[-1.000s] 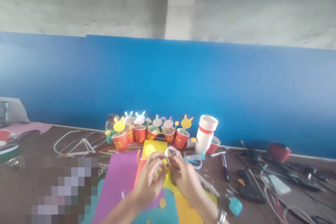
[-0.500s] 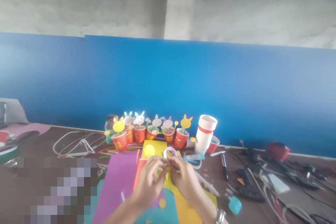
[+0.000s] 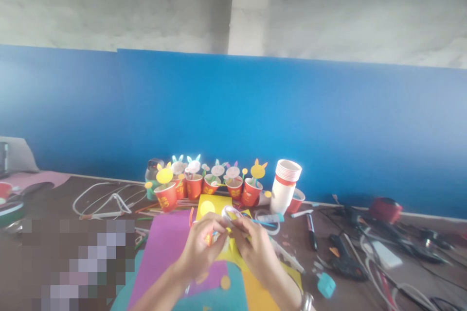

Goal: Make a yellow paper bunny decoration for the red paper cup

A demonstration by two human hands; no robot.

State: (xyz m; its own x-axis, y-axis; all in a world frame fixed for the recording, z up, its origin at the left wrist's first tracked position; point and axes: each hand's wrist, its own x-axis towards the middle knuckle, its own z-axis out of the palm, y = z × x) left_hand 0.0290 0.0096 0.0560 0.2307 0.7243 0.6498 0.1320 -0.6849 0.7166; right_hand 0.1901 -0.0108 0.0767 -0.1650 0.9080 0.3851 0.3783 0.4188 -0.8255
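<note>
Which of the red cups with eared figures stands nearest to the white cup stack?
The rightmost figure cup, with a yellow figure; the others stand farther left.

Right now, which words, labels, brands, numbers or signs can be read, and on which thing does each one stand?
No text is clear enough to quote.
Red cups: yellow characters, too small and blurred to read.
Black marker: any printing is too small to read.
White cup stack: a red band, no lettering I can make out.
</note>
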